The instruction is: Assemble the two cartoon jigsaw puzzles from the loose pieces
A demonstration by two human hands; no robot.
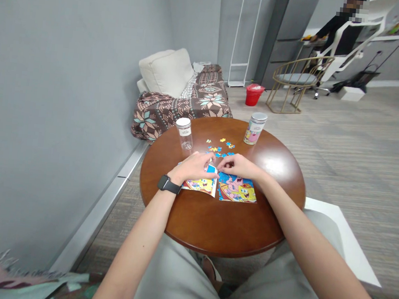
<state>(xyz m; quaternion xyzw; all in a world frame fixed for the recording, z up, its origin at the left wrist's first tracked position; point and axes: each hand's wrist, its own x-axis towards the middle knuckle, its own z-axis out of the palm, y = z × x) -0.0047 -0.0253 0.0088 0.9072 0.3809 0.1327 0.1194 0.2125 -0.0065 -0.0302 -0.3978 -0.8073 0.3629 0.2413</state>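
Observation:
On a round brown table, a printed cartoon picture sheet [205,186] lies beside a partly assembled jigsaw puzzle [237,191] of the same scene. My left hand [196,165] rests over the sheet's upper part, thumb and fingers apart, with a dark watch at the wrist. At the puzzle's upper left corner, my right hand [237,165] has its fingertips pinched together; whatever they hold is too small to make out. Loose puzzle pieces [215,149], yellow and blue, are scattered just beyond both hands. The right hand covers part of the puzzle's top edge.
A clear jar with a white lid [184,133] stands at the table's back left, and a printed canister [256,129] at the back right. Behind are a blanket-covered couch [204,98], a red bin [253,95], a gold wire chair [294,81] and a person near a desk.

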